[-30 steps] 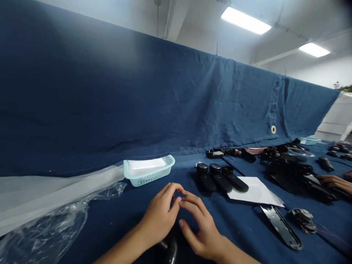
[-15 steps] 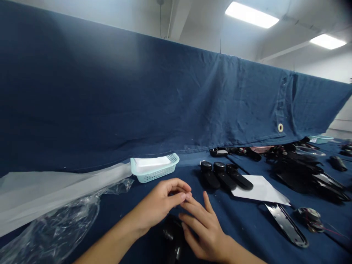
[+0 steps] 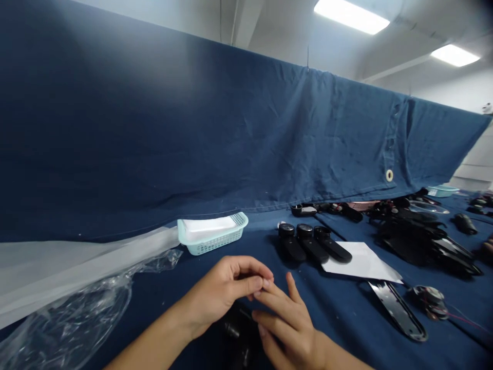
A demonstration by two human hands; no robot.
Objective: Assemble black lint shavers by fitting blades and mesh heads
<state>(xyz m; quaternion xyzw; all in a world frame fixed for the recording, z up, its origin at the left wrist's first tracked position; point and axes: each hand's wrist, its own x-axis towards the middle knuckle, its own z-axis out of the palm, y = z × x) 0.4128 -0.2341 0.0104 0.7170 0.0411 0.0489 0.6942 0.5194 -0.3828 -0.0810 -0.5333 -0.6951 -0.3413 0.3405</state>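
Note:
Low in the middle, my left hand (image 3: 219, 293) curls into a pinch, thumb against fingertips, over a black part (image 3: 236, 331) lying on the blue cloth. What the pinch holds is too small to make out. My right hand (image 3: 288, 321) lies beside it, fingers stretched out and touching the left fingertips, with its thumb near the black part. Just beyond the hands lie three black handle-shaped parts (image 3: 310, 246) side by side, next to a white sheet of paper (image 3: 360, 263).
A pale green basket (image 3: 211, 237) holding white sheets stands behind the hands. Clear plastic film (image 3: 73, 313) spreads at the left. A flat black shell (image 3: 398, 311), a small motor with wires (image 3: 429, 299) and a heap of black parts (image 3: 419, 239) lie at the right. A blue curtain (image 3: 231, 139) hangs behind.
My left fingers have closed into a tighter pinch and my right fingers have stretched out beneath them. The other person's hand at the right edge has withdrawn almost out of view.

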